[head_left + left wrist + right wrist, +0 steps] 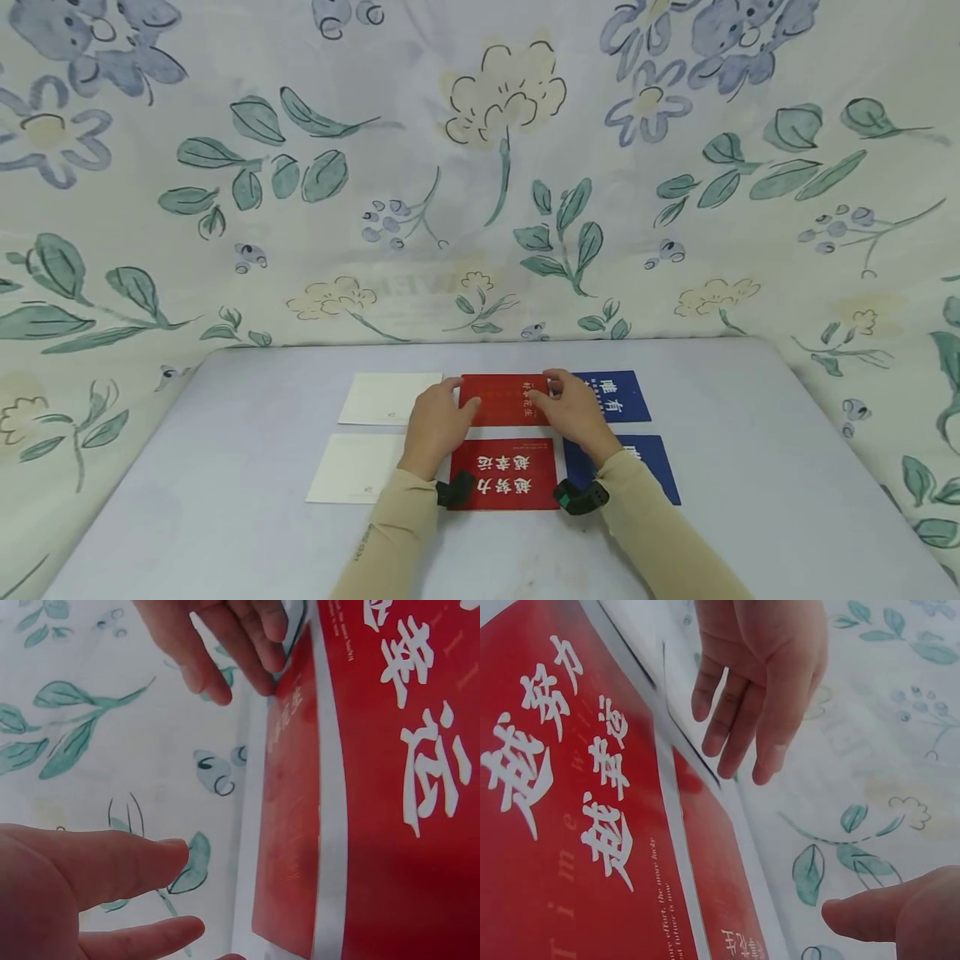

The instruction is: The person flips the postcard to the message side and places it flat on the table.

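Note:
My left hand (437,425) is at the left edge of the upper red card (491,402), its thumb and fingers spread apart. On that card's opposite side is my right hand (576,414), thumb over the printed end and fingers by the right edge. Both wrist views show the fingers fairly straight, with nothing pinched between them. The upper card lies flat; whether the fingertips touch it is hard to tell. Nearer me lies a second red card (504,477) with large white characters, below the first and between my wrists.
Two cream cards, an upper (375,400) and a lower (348,471), lie left of the red ones. Right of them are an upper blue card (632,402) and a lower blue card (656,467), partly covered by my right arm. Floral cloth (420,258) hangs behind the white table (225,500).

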Available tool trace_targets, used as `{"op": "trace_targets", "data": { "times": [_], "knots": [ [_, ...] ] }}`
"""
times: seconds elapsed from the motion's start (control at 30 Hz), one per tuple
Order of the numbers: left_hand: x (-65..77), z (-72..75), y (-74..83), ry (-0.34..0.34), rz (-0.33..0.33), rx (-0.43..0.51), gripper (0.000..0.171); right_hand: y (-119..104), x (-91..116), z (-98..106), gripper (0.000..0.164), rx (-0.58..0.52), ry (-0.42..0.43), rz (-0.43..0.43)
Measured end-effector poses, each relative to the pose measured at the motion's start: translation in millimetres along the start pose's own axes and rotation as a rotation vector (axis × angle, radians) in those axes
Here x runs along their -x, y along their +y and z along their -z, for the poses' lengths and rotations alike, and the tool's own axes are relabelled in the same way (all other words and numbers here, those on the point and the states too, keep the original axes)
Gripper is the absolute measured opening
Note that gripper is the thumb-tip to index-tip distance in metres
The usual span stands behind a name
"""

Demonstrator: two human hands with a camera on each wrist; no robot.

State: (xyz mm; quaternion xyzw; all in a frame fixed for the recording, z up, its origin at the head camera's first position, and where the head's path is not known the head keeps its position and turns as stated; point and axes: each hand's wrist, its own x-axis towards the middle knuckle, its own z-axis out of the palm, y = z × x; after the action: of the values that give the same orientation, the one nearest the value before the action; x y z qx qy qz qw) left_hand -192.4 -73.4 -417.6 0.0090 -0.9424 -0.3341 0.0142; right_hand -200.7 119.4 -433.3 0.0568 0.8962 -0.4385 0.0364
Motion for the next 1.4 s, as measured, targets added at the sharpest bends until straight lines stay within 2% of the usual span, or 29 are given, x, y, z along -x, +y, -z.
{"op": "trace_targets", "data": {
  "times": [0.5, 0.77, 0.97, 1.23, 1.4],
  "knots": [
    [1.5, -8.5, 0.5, -0.021, 0.002, 0.029, 0.049, 2, 0, -4, 0.051, 0.004, 0.014, 0.009],
    [1.5, -8.7, 1.1, 0.006, 0.037, 0.071, 0.049, 2, -1, -7, 0.048, -0.014, 0.029, 0.002],
    [0.5, -10.0, 2.4, 0.017, 0.028, 0.084, 0.048, 2, -1, -8, 0.045, -0.022, 0.049, 0.001],
    [-1.0, -11.3, 0.9, 0.091, 0.016, 0.132, 0.042, 0, -1, -8, 0.044, -0.054, 0.065, -0.012],
    [-0.6, -10.7, -0.1, 0.106, 0.018, 0.155, 0.040, 1, 0, -7, 0.042, -0.080, 0.079, -0.002]
  ]
}}
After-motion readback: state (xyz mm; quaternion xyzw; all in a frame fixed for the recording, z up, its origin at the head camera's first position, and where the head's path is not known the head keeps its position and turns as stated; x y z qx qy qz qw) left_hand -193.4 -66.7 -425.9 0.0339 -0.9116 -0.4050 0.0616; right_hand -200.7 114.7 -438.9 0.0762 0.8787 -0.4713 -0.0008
